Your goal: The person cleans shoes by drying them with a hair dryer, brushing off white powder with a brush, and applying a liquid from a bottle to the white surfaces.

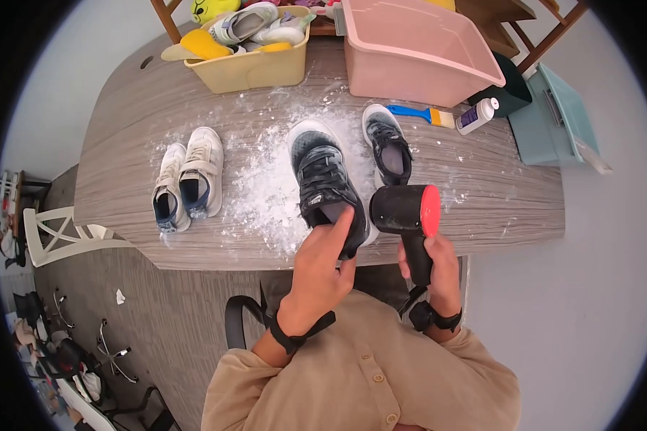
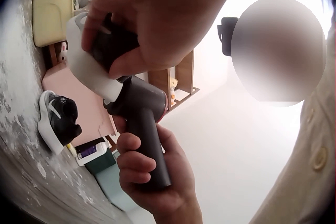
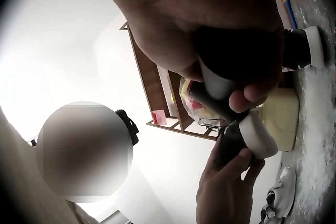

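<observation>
In the middle of the head view, the left hand (image 1: 318,276) pinches a black shoe (image 1: 322,169) at its heel, the index finger reaching into the opening. The shoe is held up over the table (image 1: 496,205), toe toward the top of the frame, its white sole edge showing around the toe. Right of it, the right hand (image 1: 443,269) has its fingers wrapped round the handle of a black dryer (image 1: 399,208), whose red end faces the right edge. The dryer's other end is just beside the shoe's heel; I cannot tell whether they touch.

White powder (image 1: 255,194) spreads over the table around the centre. A second black shoe (image 1: 388,144) stands above the dryer, with a brush (image 1: 438,117) and a white bottle (image 1: 476,117) to its upper right. Two white shoes (image 1: 201,169) sit side by side at centre left. Along the top are a yellow bin (image 1: 251,74) filled with shoes and a pink bin (image 1: 417,75); a teal bin (image 1: 543,133) stands at upper right.
</observation>
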A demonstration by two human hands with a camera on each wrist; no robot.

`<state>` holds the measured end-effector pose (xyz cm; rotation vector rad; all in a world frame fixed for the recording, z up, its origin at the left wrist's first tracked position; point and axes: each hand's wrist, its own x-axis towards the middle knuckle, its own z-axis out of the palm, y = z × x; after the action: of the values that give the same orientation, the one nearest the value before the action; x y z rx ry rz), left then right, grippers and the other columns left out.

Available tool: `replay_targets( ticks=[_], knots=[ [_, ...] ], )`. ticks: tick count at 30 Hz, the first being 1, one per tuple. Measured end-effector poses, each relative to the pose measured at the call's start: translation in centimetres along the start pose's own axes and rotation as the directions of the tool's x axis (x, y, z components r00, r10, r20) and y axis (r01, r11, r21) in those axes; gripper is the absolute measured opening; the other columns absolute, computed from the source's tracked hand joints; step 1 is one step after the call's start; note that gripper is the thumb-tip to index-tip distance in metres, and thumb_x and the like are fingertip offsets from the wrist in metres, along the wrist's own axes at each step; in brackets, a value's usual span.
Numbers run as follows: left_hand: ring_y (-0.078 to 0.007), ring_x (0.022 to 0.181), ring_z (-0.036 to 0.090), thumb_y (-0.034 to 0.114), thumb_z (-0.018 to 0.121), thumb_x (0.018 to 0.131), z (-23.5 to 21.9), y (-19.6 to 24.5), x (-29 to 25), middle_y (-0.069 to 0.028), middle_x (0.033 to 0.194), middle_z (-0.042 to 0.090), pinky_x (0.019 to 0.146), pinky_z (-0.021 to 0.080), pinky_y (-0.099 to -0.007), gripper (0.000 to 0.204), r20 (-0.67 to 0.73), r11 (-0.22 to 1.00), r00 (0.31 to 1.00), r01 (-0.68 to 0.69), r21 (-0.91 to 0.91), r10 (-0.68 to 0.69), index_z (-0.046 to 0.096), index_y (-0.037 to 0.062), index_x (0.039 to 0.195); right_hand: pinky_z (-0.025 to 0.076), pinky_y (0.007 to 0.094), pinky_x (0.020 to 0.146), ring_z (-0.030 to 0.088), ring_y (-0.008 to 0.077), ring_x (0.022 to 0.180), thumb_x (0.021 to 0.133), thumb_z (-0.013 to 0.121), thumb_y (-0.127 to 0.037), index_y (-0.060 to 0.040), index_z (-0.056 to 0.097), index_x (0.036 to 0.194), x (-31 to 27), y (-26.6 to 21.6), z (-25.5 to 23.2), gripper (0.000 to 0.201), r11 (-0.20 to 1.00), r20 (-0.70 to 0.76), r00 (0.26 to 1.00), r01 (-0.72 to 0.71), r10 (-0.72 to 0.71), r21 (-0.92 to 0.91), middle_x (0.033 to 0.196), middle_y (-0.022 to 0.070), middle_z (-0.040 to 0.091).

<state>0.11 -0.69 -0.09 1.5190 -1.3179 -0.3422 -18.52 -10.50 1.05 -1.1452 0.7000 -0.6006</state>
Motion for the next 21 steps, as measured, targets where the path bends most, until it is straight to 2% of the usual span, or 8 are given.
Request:
replay_targets(
  ticks=[3,5,8,14,17,21],
  knots=[
    [-0.0333,0.081,0.058,-0.01,0.063,0.068,-0.5,-0.5,0.5,-0.0195,0.092,0.06,0.072,0.048,-0.0346,0.058,-0.018,0.997,0.998,-0.066,0.027,0.067,0.05,-0.0049,0.124,0.043,0.0265,0.052,0.054,0.015,0.056,0.095,0.042,-0.026,0.0058,0.055,0.093,0.3,-0.1,0.4,0.035,1.0,0.0,1.0,-0.017,0.017,-0.015,0.076,0.0103,0.057],
    [-0.0336,0.081,0.058,-0.011,0.063,0.067,-0.9,-0.9,0.6,-0.0192,0.092,0.06,0.072,0.047,-0.0348,0.058,-0.042,0.996,0.996,-0.071,0.051,0.073,0.05,-0.0053,0.123,0.044,0.0264,0.052,0.054,0.0149,0.056,0.095,0.042,-0.026,0.0058,0.054,0.093,-0.2,0.2,0.4,0.034,0.997,0.038,0.997,-0.066,0.067,-0.03,0.075,0.0103,0.057],
    [-0.0335,0.081,0.058,-0.012,0.062,0.067,-0.9,-1.1,0.4,-0.019,0.092,0.06,0.073,0.047,-0.0346,0.057,-0.018,0.998,0.998,-0.052,0.028,0.052,0.051,-0.005,0.123,0.044,0.0268,0.052,0.054,0.0151,0.055,0.094,0.042,-0.028,0.0056,0.054,0.092,-0.4,0.6,0.6,0.036,0.996,-0.001,0.996,-0.09,0.09,-0.017,0.075,0.0106,0.057],
    [-0.0332,0.081,0.058,-0.012,0.062,0.067,-0.7,-0.8,1.0,-0.0192,0.094,0.06,0.073,0.047,-0.0344,0.057,0.039,0.996,0.995,-0.088,0.008,0.087,0.052,-0.004,0.122,0.044,0.0276,0.05,0.055,0.0165,0.053,0.094,0.042,-0.031,0.0048,0.053,0.091,0.8,0.6,0.4,0.038,0.999,-0.026,0.999,-0.044,0.045,0.029,0.076,0.0112,0.058],
    [-0.0321,0.081,0.058,-0.012,0.063,0.067,-0.8,-1.3,0.8,-0.0193,0.094,0.06,0.073,0.048,-0.0336,0.057,-0.001,0.998,0.998,-0.055,0.019,0.055,0.052,-0.0039,0.122,0.044,0.0275,0.051,0.056,0.0165,0.054,0.094,0.041,-0.031,0.0045,0.053,0.09,0.2,0.8,0.3,0.037,0.997,0.015,0.998,-0.06,0.061,-0.041,0.076,0.0108,0.058],
    [-0.0308,0.082,0.059,-0.012,0.063,0.067,-1.1,-1.5,0.7,-0.0191,0.094,0.061,0.074,0.048,-0.0325,0.057,0.003,1.0,1.0,-0.011,0.021,0.011,0.052,-0.0039,0.122,0.045,0.0274,0.051,0.056,0.016,0.055,0.094,0.04,-0.028,0.0043,0.054,0.09,-0.3,0.8,0.7,0.036,0.994,0.019,0.994,-0.106,0.107,-0.011,0.073,0.0107,0.058]
  ],
)
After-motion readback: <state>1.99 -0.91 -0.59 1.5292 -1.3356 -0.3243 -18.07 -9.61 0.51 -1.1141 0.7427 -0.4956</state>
